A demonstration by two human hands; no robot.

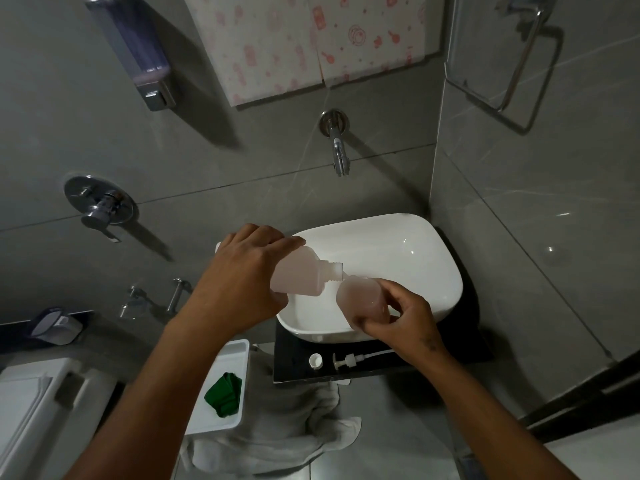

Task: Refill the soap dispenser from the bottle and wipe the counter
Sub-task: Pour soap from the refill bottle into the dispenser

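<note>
My left hand (242, 282) grips a translucent refill bottle (304, 275) of pinkish soap, tipped sideways with its threaded neck pointing right. My right hand (405, 320) holds the small clear dispenser body (363, 299) tilted, its mouth just under the bottle's neck. Both are over the white basin (408, 258). On the black counter (294, 365) in front of the basin lie a white cap (316, 361) and the dispenser's pump head (356, 359) with its tube. A folded green cloth (224, 398) rests in a white tray (235, 351) at the lower left.
A wall tap (338, 147) hangs above the basin. A wall-mounted dispenser (138, 50) and a shower mixer (100, 206) sit on the left wall. A towel ring (519, 64) is at the upper right. A grey towel (277, 441) lies on the floor beside a toilet tank (34, 403).
</note>
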